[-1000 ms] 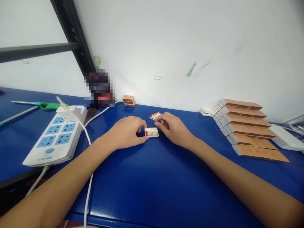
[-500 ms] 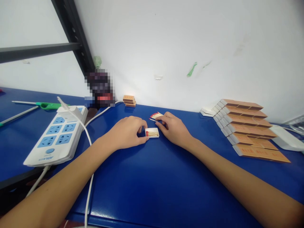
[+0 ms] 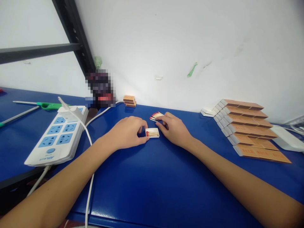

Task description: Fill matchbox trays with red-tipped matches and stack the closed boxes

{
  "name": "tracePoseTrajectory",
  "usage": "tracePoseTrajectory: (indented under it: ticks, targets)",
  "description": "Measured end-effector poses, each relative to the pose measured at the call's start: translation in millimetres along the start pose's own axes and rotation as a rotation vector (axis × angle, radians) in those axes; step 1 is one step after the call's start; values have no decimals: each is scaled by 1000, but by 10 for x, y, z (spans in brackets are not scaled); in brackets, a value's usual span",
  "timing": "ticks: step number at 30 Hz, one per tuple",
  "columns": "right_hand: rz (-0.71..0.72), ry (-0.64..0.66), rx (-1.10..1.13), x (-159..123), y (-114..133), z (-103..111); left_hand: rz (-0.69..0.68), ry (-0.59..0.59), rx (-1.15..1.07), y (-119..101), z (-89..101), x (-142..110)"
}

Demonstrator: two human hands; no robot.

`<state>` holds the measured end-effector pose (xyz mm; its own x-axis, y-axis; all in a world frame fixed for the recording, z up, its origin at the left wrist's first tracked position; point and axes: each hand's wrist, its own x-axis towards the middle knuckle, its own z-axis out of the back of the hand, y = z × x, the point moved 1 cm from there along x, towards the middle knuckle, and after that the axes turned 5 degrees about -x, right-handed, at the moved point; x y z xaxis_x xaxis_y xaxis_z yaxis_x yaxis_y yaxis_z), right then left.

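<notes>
A small white matchbox tray with several red-headed matches in it rests on the blue tabletop. My left hand is curled at the tray's left end, thumb and fingers gripping it. Just behind the tray, a fanned group of red-headed matches lies on the table. Over the right side of that group is my right hand, its thumb and forefinger pinched at the end of a match. The fingertips partly cover the match ends.
Stacked matchboxes stand in stepped rows at right, with a smaller stack by the wall. At left are a white power strip, its cable crossing near my left forearm, a green-handled lighter and a black metal frame.
Both hands and the tray stay almost in place. The whole view has shifted very slightly.
</notes>
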<state>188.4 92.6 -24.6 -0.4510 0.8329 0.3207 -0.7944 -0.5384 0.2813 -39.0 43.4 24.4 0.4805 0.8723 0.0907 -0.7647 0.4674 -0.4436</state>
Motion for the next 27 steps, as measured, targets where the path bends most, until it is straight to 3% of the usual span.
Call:
tracePoseTrajectory:
  ticks: [15,27]
  targets:
    - [-76,-16,51,28,-30,-27,-8,-1,2,16,-7,8]
    - [-45,-2,84,20,12,-21,-3,5,-1,5,-13,11]
